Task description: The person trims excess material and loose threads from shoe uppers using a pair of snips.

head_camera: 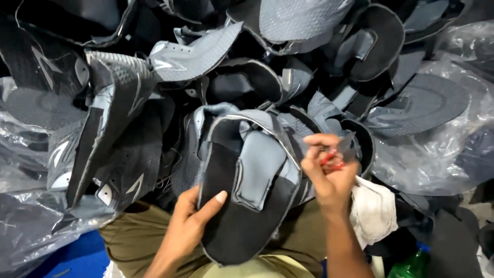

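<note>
The flat black-and-grey fabric shoe upper [247,190] is gripped at its 9 o'clock edge by the closed left hand [188,226]. The small red-handled cutter [329,160] is pinched in the closed right hand [329,177] at 3 o'clock. The upper is best kept taut and cuts kept close to the seam.

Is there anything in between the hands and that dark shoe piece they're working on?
Nothing visible. The left hand already grips the dark shoe upper from below, thumb on top. The right hand sits at its upper right edge, pinching a small red tool against it.
</note>
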